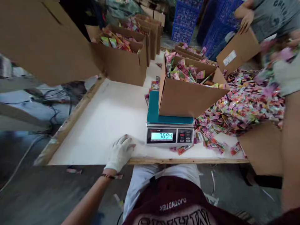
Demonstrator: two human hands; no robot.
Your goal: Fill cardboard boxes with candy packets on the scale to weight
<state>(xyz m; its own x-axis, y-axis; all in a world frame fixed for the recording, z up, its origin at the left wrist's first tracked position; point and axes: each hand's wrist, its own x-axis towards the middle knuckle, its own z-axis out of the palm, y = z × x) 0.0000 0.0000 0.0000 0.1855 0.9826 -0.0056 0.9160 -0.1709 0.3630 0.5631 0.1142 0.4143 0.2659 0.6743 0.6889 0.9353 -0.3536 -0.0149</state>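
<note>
My left hand [120, 152], in a white glove, rests on the white tabletop near its front edge, fingers loosely spread and holding nothing. To its right stands a digital scale [170, 136] reading 7694, its decimal point unclear. An open cardboard box [193, 98] full of small wrapped packets [185, 70] sits on the scale's teal plate [153, 107]. My right hand [288, 75], also gloved, is at the far right edge over a big heap of packets [248, 97]. It is smeared by motion, its fingers hidden; blurred pink packets are beside it.
Filled cardboard boxes [122, 64] line the back left, and a large box flap [44, 43] looms at upper left. A co-worker's hand [246, 22] holds another box [239, 51]. Blue crates [186, 22] are stacked behind. Loose packets [182, 149] lie before the scale.
</note>
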